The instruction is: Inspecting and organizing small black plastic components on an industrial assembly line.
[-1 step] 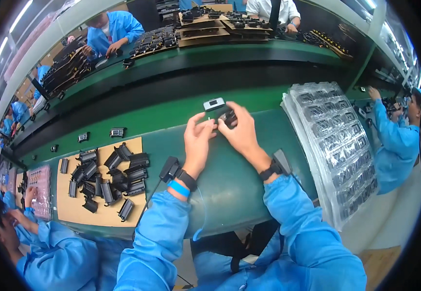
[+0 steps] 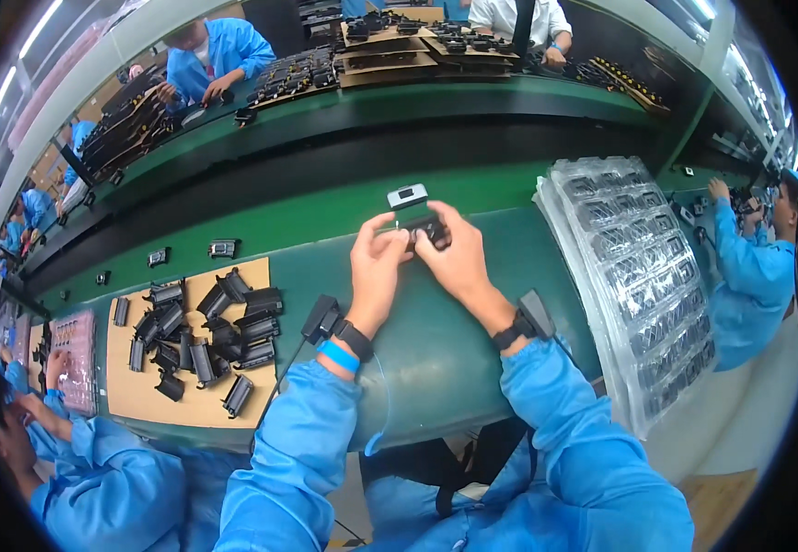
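Nothing has shifted since the earlier frame. Left hand (image 2: 376, 262) and right hand (image 2: 454, 258) both pinch a small black plastic part (image 2: 424, 230) above the green belt (image 2: 436, 340), at 12 o'clock from the wrists. A grey-topped piece (image 2: 407, 196) sits just beyond. Fingers hide the part's shape.

- Your green bench (image 2: 436, 322) is carrying everything here.
- A cardboard sheet (image 2: 132, 386) is lying at your left, heaped with black parts (image 2: 206, 336).
- Clear trays (image 2: 642, 276) are sitting stacked at your right.
- Two small parts (image 2: 222, 248) are resting farther back.
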A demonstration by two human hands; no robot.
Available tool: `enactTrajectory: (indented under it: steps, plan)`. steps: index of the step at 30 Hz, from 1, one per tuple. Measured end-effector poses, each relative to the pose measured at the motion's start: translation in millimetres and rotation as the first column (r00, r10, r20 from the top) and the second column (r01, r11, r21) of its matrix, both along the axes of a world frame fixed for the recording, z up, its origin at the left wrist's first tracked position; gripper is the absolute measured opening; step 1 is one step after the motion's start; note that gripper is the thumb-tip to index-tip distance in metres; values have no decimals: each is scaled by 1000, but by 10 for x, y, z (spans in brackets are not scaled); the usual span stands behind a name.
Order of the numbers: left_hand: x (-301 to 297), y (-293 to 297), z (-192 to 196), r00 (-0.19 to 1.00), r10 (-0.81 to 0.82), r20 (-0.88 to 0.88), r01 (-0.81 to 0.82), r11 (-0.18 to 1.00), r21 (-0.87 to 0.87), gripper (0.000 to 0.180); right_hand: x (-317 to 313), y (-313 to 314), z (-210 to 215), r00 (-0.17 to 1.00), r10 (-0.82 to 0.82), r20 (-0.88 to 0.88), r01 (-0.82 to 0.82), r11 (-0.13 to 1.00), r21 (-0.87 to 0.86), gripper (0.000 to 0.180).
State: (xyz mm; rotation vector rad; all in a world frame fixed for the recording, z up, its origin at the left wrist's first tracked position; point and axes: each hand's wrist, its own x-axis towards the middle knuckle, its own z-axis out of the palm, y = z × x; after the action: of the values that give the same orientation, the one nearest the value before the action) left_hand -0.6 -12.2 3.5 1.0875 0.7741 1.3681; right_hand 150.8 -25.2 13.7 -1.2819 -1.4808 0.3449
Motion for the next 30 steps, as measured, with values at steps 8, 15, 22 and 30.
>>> enactTrajectory:
  steps: [8,15,22,30]
  plan:
    - [8,52,-11,999,-25,-36,26,1000,10,21,208,6,-46,815,236,-530,-358,923,-140,32]
    - [-3,21,43,999,-35,-30,35,999,-8,21,230,8,-63,818,299,-491,-424,891,-163,28]
    - [-9,18,35,998,-38,-58,39,999,7,21,204,-29,-45,822,317,-473,-424,895,-138,28]
    - [15,22,3,995,-72,-75,75,997,36,23,216,-5,-88,810,333,-483,-412,909,-65,28]
